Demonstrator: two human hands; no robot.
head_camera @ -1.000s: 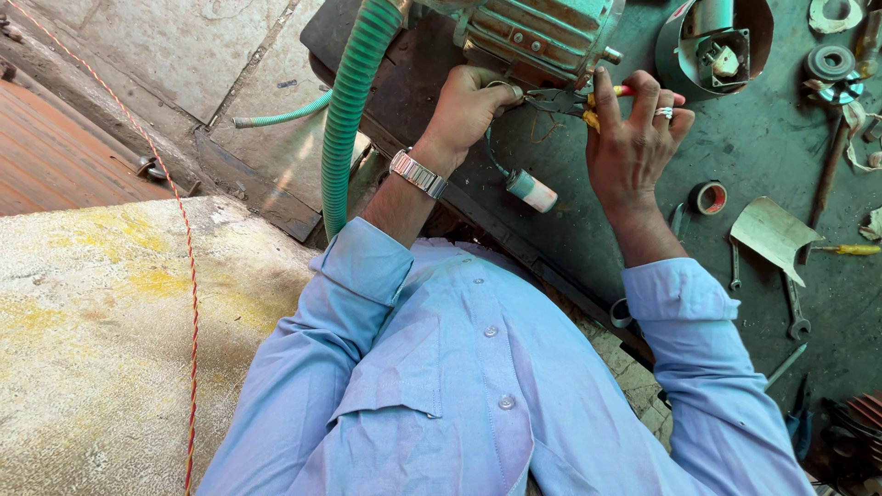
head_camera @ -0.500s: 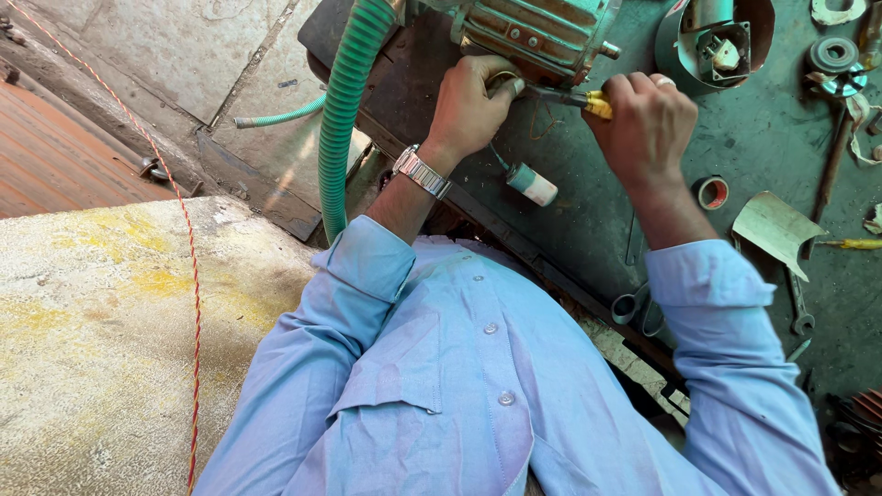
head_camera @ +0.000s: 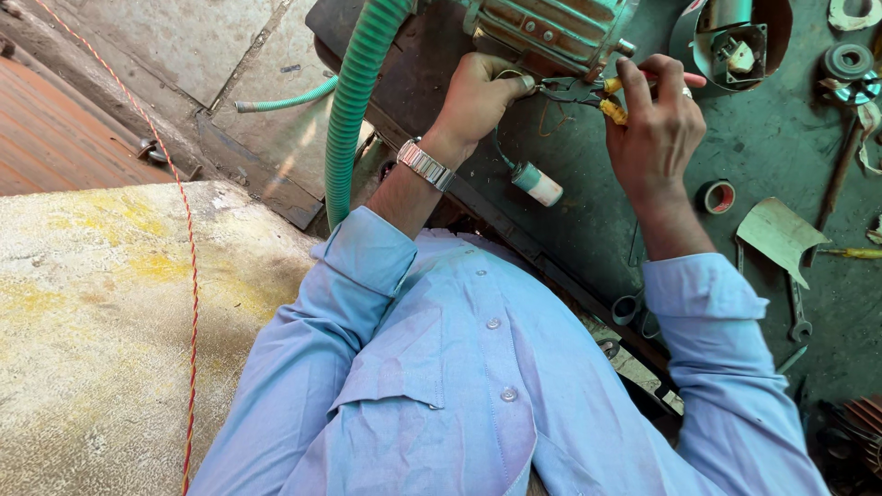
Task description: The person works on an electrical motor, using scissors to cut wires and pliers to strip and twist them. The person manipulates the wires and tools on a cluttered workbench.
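My left hand point(head_camera: 478, 96), with a metal watch at the wrist, pinches a thin wire against the underside of a ribbed green motor housing point(head_camera: 551, 28). My right hand point(head_camera: 657, 129) is closed around the yellow and red handles of a pair of pliers point(head_camera: 574, 90). The pliers' jaws meet the wire right beside my left fingertips. A small white cylinder with a teal end point(head_camera: 537, 184) hangs by a wire below my left hand.
A thick green corrugated hose point(head_camera: 354, 101) runs down the bench's left side. On the dark green bench lie a red tape roll point(head_camera: 717, 196), a metal scrap point(head_camera: 781, 234), wrenches point(head_camera: 797, 312), a round metal housing point(head_camera: 730, 37). A concrete slab point(head_camera: 92, 321) is at left.
My right hand went from spread fingers to a closed grip on the pliers and moved up to the motor. My left hand stayed at the wire.
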